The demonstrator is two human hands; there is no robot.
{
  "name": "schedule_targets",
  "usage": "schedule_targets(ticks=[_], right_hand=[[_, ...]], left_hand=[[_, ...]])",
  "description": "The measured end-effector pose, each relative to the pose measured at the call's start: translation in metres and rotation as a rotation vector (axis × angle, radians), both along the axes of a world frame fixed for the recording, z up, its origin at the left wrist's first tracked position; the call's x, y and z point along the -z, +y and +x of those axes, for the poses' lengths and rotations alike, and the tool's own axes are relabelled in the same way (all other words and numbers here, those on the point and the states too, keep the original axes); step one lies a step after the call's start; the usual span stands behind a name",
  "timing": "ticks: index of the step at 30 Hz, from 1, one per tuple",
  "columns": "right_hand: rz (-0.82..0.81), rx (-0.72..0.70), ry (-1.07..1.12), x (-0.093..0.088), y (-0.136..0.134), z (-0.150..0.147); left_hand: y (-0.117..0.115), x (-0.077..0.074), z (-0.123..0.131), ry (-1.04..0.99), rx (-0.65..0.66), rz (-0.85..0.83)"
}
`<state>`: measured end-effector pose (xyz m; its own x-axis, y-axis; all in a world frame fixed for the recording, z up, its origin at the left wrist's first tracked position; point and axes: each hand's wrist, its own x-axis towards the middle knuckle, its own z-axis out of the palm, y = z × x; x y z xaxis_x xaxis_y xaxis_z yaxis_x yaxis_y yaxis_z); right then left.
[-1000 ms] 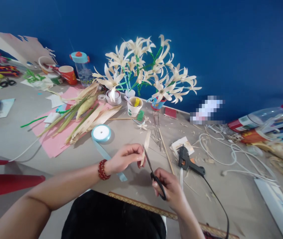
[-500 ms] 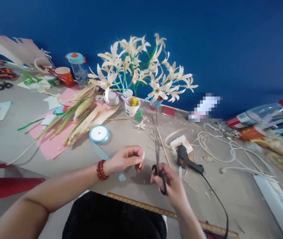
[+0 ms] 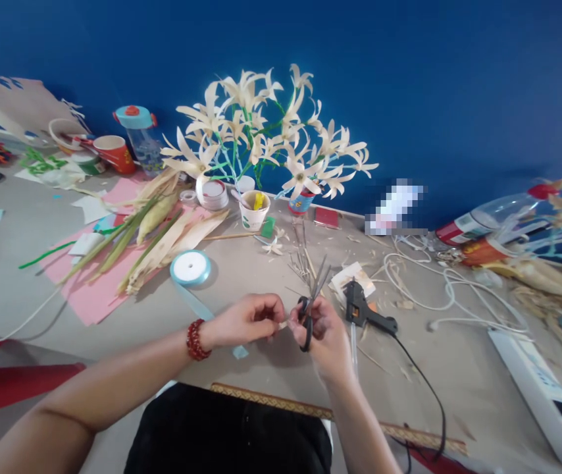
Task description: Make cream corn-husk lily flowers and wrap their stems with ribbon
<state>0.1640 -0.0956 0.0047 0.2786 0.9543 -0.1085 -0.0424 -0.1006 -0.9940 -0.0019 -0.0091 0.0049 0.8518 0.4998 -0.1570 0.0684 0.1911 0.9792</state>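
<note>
In the head view my left hand (image 3: 254, 319) pinches a small piece of pale corn husk (image 3: 283, 324), mostly hidden by the fingers. Close beside it, my right hand (image 3: 328, 336) is closed round a pair of black-handled scissors (image 3: 305, 332), whose blades (image 3: 321, 280) point up and away from me. The right fingertips come up to the far end of the husk piece; whether they grip it I cannot tell. Pale blue ribbon (image 3: 195, 303) runs from its spool (image 3: 191, 268) to beneath my left wrist.
Husk flowers (image 3: 261, 138) stand in cups at the back. Husks (image 3: 157, 243) lie on pink paper (image 3: 86, 289) at left. To the right are a glue gun (image 3: 367, 313), a white cable (image 3: 451, 296), a plastic bottle (image 3: 493, 214) and a power strip (image 3: 532, 382). Thin sticks (image 3: 301, 257) lie ahead.
My right hand has turned and moved up toward my left, so the two hands nearly meet. The scissors have tilted, with their blades a little apart. The view has shifted slightly.
</note>
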Motion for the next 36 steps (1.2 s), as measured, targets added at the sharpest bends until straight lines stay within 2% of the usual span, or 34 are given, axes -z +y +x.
schedule_targets(ticks=[3,6,9,13,17,20,24,27,31,36], right_hand=[[-0.009,0.021,0.010,0.000,-0.003,0.001],[0.000,0.084,0.021,0.001,-0.005,-0.003],[0.043,0.167,0.058,0.003,-0.007,-0.009],[0.086,0.184,0.103,0.005,-0.006,-0.017],[0.079,0.138,0.104,0.006,-0.006,-0.017],[0.008,0.091,0.077,0.009,-0.011,-0.012],[-0.077,-0.137,0.049,0.014,-0.025,-0.005],[-0.141,-0.279,0.065,0.010,-0.034,-0.004],[-0.165,-0.313,0.079,0.005,-0.037,-0.007],[-0.172,-0.341,0.083,0.013,-0.035,-0.003]], left_hand=[[0.001,-0.001,0.000,-0.045,-0.094,0.035],[0.001,0.000,0.002,-0.168,-0.197,-0.011],[-0.001,0.003,0.004,-0.266,-0.215,-0.109],[-0.006,0.004,0.006,-0.213,-0.215,-0.152],[-0.008,0.002,0.006,-0.202,-0.246,-0.126],[-0.006,0.000,0.004,-0.229,-0.276,-0.124],[-0.003,-0.005,0.002,-0.269,-0.339,-0.076],[-0.001,-0.007,0.001,-0.300,-0.354,-0.061],[-0.001,-0.005,0.002,-0.366,-0.333,-0.089],[-0.001,-0.005,0.002,-0.383,-0.291,-0.092]])
